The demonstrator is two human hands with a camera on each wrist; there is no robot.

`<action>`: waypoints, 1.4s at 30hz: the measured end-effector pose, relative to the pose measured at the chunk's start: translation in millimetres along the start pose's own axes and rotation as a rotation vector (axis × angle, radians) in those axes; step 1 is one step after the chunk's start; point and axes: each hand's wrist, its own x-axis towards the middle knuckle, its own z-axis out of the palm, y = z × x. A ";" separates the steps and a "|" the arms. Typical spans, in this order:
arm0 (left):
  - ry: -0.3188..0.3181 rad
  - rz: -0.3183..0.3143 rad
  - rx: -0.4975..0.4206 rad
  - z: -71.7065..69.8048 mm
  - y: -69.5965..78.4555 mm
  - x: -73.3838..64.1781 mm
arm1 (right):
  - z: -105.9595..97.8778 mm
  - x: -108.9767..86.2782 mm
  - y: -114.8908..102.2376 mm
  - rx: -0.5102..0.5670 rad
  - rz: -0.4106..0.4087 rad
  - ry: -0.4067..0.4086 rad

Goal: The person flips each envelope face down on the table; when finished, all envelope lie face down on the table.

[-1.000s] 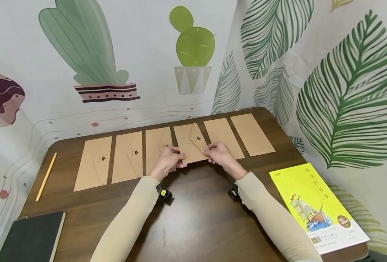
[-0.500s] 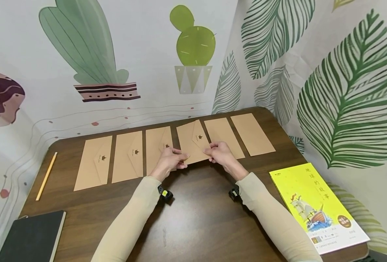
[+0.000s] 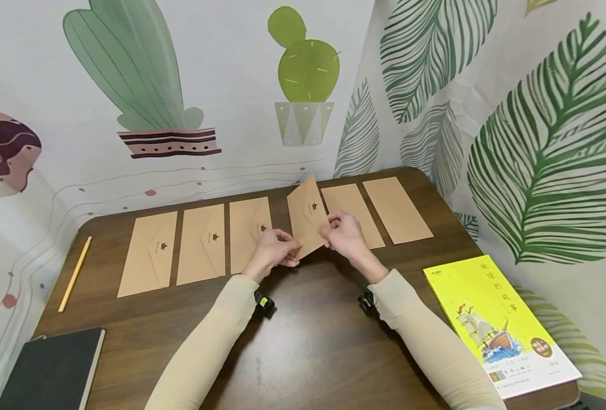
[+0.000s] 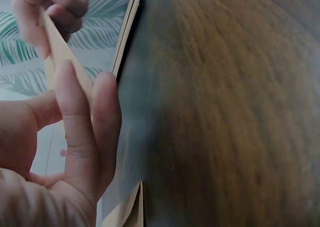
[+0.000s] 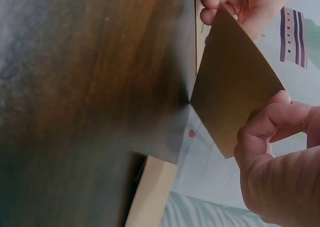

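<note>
Both hands pinch one kraft-paper envelope (image 3: 305, 216) with a crown print on its flap. My left hand (image 3: 272, 249) grips its near left corner; my right hand (image 3: 345, 234) pinches the near right edge. The envelope tilts up off the table, its underside facing the right wrist view, where the raised envelope (image 5: 235, 82) spans between both hands. To the left lie several like envelopes, flap side up, the closest envelope (image 3: 246, 228) partly hidden by the left hand. On the right, two plain-faced envelopes, one of them the far-right envelope (image 3: 397, 210), lie flat.
A yellow pencil (image 3: 74, 274) lies at the table's left edge, behind a black notebook (image 3: 52, 370). A yellow book (image 3: 498, 324) with a ship picture rests on the right. The brown wooden table (image 3: 303, 336) meets a patterned wall covering (image 3: 241, 68) at the back.
The envelope in both hands has been lifted from lying almost flat in the row to a steeper tilt, shifting slightly right. The left hand has moved a little right with it.
</note>
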 end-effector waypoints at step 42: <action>0.084 0.202 0.087 11.8 21.9 -15.6 | 20.7 3.6 17.2 -0.255 0.011 -0.211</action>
